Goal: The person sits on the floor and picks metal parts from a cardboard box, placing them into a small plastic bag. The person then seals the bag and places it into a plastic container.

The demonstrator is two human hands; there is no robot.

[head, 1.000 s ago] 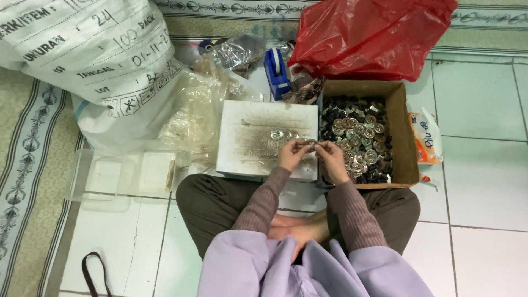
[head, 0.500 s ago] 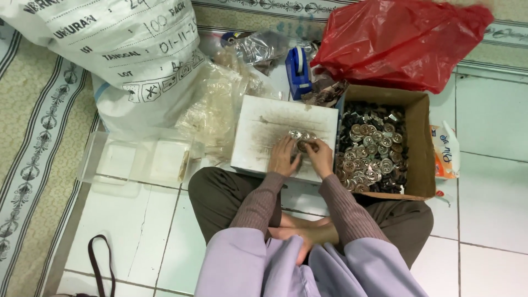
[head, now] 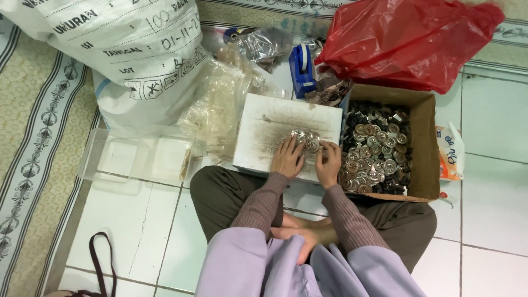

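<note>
White floor tiles carry a scuffed white box (head: 286,135), where, since a moment ago, both hands stay put: left hand (head: 287,158) and right hand (head: 329,163) pinching small shiny metal caps (head: 306,140).

Discs (head: 306,140) on board (head: 264,124); box (head: 424,143) right; sack (head: 110,49) behind-left.

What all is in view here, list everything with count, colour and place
white board: one, scuffed, on the lap
round metal pieces: small cluster, silvery, on the board under the hands
cardboard box: one, brown, right of board, full of silvery and dark pieces
red plastic bag: one, top right
white sack: one, top left
clear plastic bags: a heap, beside the sack
tape dispenser: one, blue, top centre
clear tray: one, left
left hand: on the pieces
right hand: beside it, on the pieces
</note>
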